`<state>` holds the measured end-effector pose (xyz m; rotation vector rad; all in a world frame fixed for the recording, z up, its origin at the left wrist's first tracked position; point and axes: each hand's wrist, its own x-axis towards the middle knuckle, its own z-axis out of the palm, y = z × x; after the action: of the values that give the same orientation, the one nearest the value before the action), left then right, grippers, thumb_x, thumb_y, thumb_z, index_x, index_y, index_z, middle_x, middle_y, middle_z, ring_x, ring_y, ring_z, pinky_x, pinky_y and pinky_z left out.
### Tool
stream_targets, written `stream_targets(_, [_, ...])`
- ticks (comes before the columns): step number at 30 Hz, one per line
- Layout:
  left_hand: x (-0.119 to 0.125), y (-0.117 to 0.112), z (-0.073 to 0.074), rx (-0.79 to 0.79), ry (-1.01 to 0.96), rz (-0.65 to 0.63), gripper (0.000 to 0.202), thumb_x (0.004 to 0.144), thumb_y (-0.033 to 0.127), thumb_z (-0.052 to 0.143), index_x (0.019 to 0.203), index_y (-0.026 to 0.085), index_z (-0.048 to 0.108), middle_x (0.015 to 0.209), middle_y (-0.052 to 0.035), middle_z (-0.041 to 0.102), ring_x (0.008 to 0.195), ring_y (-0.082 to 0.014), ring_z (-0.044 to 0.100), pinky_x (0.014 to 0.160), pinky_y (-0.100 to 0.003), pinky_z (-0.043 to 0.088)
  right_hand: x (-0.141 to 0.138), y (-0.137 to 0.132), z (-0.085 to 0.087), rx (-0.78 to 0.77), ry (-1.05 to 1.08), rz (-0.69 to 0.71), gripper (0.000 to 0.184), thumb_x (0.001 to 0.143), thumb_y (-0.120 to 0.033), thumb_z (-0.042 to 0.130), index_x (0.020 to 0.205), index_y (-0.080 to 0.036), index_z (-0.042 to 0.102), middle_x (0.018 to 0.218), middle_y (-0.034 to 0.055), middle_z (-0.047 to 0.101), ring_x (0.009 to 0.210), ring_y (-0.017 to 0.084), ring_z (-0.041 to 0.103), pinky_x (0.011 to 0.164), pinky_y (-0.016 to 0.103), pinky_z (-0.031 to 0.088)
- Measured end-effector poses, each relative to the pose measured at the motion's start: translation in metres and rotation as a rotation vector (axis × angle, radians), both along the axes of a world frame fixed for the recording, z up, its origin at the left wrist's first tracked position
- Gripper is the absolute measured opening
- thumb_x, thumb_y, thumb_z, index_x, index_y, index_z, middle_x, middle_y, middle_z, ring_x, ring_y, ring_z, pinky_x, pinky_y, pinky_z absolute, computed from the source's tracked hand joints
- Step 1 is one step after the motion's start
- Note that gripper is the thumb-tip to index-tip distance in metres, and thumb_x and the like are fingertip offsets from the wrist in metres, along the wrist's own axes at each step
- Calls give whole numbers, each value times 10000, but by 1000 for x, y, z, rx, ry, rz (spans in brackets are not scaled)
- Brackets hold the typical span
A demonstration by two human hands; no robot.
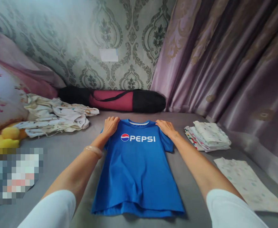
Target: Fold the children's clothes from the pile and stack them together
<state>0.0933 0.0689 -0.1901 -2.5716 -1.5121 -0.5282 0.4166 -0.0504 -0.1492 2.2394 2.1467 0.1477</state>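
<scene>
A blue T-shirt [136,167] with a PEPSI print lies front side up on the grey sheet, its neckline away from me and its hem nearest. My left hand [110,126] grips the left shoulder of the shirt, fingers curled over the seam. At the opposite shoulder my right hand [166,127] pinches the fabric beside the collar. Both arms reach forward along the sides of the shirt. Soft creases run through its lower half, and the hem is slightly raised. The left sleeve is partly hidden by my left hand and forearm.
Folded clothes [210,136] are stacked at right, with a pale patterned cloth [250,186] nearer. Crumpled white clothing [60,117] and a yellow plush toy [4,141] lie left. A red and black bag [115,100] runs along the wall; purple curtains [200,63] hang right.
</scene>
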Motion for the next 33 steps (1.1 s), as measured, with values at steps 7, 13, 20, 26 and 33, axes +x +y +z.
stream_targets(7, [9,12,-13,13,70,13,392,1005,352,266,1130,197,604,1044,-128,616,990,-280,509,816,-379,355,9,12,-17,-19,29,-33,321,1025,-392,304,1154,-281,576,1210,50,658,1062,220,620,794,303,412])
stream_targets(13, [13,12,-20,-13,124,26,400,1002,344,265,1120,188,613,1054,-140,625,1023,-287,520,835,-383,362,12,22,-38,-24,92,-55,324,1015,-388,331,1167,-269,592,1207,74,656,1083,248,613,853,344,419])
stream_targets(20, [12,10,-8,-147,34,94,425,959,430,355,1229,195,585,1250,-156,586,1183,-322,494,969,-451,344,27,32,-40,-19,622,-256,437,1006,-404,332,1058,-167,696,1155,121,696,1112,230,613,924,291,425])
stream_targets(26, [-41,-7,-3,-262,-191,337,545,890,483,426,1307,149,533,1233,-185,611,1163,-346,536,941,-447,418,68,-3,-33,-81,811,-422,627,1003,-492,230,939,-120,731,884,117,741,786,179,675,650,238,491])
stream_targets(33, [-61,-12,-15,-480,-317,407,312,798,382,544,950,135,661,1021,-172,691,1098,-343,588,898,-385,443,55,-32,-38,-6,896,-549,247,762,-365,664,645,-147,658,522,-8,572,515,112,491,473,203,321])
